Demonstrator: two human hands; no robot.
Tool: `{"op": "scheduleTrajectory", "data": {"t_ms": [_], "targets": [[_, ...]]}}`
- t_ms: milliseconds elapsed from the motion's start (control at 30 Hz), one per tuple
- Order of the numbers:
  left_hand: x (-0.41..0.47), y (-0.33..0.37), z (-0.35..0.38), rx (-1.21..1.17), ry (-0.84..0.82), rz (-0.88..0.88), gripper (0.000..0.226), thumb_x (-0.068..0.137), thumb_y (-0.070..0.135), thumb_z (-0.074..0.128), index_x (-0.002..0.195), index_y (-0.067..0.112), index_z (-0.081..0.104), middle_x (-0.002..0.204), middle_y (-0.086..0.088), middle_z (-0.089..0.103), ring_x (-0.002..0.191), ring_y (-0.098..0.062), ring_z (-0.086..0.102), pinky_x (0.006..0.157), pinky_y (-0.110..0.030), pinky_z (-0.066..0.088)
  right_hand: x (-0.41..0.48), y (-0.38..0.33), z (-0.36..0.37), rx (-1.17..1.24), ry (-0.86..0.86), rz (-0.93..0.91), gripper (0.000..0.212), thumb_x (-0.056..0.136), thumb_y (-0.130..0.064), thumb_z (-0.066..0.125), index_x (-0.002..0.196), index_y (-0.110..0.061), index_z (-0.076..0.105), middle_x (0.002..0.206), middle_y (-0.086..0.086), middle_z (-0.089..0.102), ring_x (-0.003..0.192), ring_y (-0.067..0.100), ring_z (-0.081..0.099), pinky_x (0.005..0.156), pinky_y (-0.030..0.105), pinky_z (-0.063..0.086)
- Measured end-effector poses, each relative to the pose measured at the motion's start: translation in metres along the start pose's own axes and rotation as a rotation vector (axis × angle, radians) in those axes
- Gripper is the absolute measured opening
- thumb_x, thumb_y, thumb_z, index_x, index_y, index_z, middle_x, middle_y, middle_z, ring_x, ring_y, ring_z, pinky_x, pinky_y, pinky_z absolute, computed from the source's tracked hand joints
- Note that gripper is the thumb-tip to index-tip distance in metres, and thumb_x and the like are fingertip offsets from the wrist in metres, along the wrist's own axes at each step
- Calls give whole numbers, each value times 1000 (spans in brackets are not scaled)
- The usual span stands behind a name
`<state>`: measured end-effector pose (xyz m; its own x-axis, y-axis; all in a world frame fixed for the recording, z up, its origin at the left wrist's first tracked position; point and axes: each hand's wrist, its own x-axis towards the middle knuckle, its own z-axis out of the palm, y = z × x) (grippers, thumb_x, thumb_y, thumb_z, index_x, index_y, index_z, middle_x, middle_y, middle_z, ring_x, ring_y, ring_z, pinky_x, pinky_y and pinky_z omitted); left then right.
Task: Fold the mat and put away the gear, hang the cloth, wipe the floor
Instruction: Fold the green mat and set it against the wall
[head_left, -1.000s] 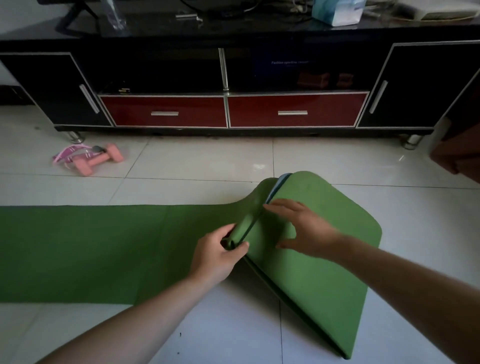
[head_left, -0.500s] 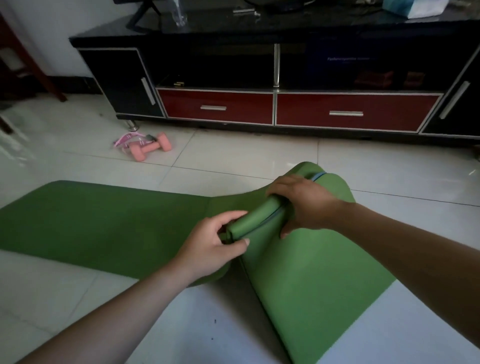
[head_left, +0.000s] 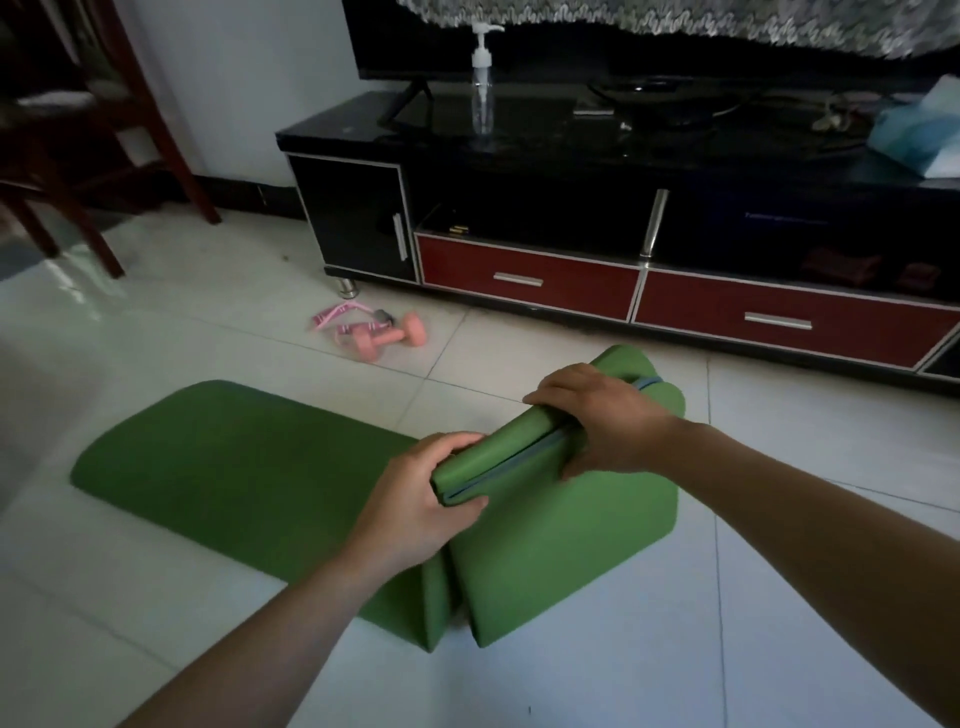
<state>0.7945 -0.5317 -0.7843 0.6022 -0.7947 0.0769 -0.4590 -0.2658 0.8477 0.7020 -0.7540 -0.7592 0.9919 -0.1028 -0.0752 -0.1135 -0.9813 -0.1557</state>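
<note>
Two hands hold the raised fold of the green mat (head_left: 234, 467): my left hand (head_left: 415, 499) curls round its near end, my right hand (head_left: 597, 421) wraps the end nearer the TV cabinet (head_left: 519, 171). The rest lies flat on the floor (head_left: 571, 675) before that cabinet, with pink dumbbells (head_left: 387, 338) between.

1. The mat (head_left: 249, 467) is green with rounded corners and a blue-grey inner face showing at its edge. Its left part lies flat on the floor (head_left: 571, 686). Its right part is doubled into a raised ridge, gripped at the near end by the left hand (head_left: 415, 512) and at the far end by the right hand (head_left: 605, 421). A flap hangs from the ridge to the tiles on the right.
2. The pink dumbbells (head_left: 387, 340) lie on the floor beyond the mat, touching a pink strap (head_left: 335, 314) on their far-left side.
</note>
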Motion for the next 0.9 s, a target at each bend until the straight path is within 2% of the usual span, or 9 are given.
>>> {"op": "scheduleTrajectory", "data": {"t_ms": [67, 133, 300, 500, 633, 733, 833, 900], "targets": [[-5, -13, -20, -33, 14, -40, 55, 71, 7, 77, 109, 41, 54, 100, 21, 64, 90, 9, 60, 71, -5, 45, 23, -8, -8, -61, -86, 9, 93, 62, -45, 81, 140, -32, 31, 141, -7, 37, 130, 15, 31, 111, 31, 20], [-7, -25, -36, -56, 34, -75, 57, 72, 7, 76, 106, 46, 51, 98, 25, 61, 90, 13, 58, 68, -4, 46, 44, -15, -12, -73, -124, 7, 94, 60, -44, 83, 138, -32, 33, 140, -6, 39, 129, 16, 34, 111, 31, 22], [-4, -49, -65, -62, 67, -145, 59, 68, 7, 79, 107, 44, 53, 100, 18, 63, 89, 7, 60, 68, -10, 50, 90, -27, -2, -111, -64, -112, 80, 56, -48, 83, 124, -27, 47, 118, -3, 54, 111, 17, 45, 101, 35, 36], [-7, -66, -85, 1, 168, -233, 59, 62, 15, 85, 104, 41, 54, 98, 20, 61, 88, 9, 59, 68, -5, 46, 149, -42, 9, -182, -33, -311, 72, 56, -52, 81, 116, -30, 49, 105, -6, 57, 102, 16, 48, 93, 33, 35], [-3, -71, -94, 157, 178, -269, 55, 62, 31, 84, 108, 38, 54, 100, 23, 59, 89, 11, 57, 73, -6, 47, 173, -43, 18, -183, -12, -408, 75, 55, -53, 81, 119, -29, 50, 108, -5, 57, 103, 16, 47, 92, 32, 34], [7, -66, -95, 296, 225, -247, 49, 68, 35, 79, 112, 33, 57, 100, 26, 58, 89, 10, 55, 78, -7, 45, 182, -45, 27, -144, 23, -462, 80, 54, -52, 82, 124, -29, 49, 113, -4, 56, 107, 18, 46, 95, 33, 33], [12, -63, -87, 486, 277, -256, 49, 74, 41, 73, 118, 31, 54, 104, 19, 52, 91, 1, 49, 82, -17, 41, 188, -53, 36, -109, 62, -533, 87, 54, -49, 83, 131, -27, 47, 118, -1, 56, 111, 21, 45, 97, 33, 29], [9, -70, -82, 572, 300, -289, 52, 78, 44, 68, 125, 33, 48, 113, 14, 51, 92, -1, 47, 81, -18, 40, 194, -57, 40, -101, 80, -575, 90, 55, -50, 82, 134, -26, 45, 120, 0, 55, 114, 22, 44, 99, 34, 29]]}}
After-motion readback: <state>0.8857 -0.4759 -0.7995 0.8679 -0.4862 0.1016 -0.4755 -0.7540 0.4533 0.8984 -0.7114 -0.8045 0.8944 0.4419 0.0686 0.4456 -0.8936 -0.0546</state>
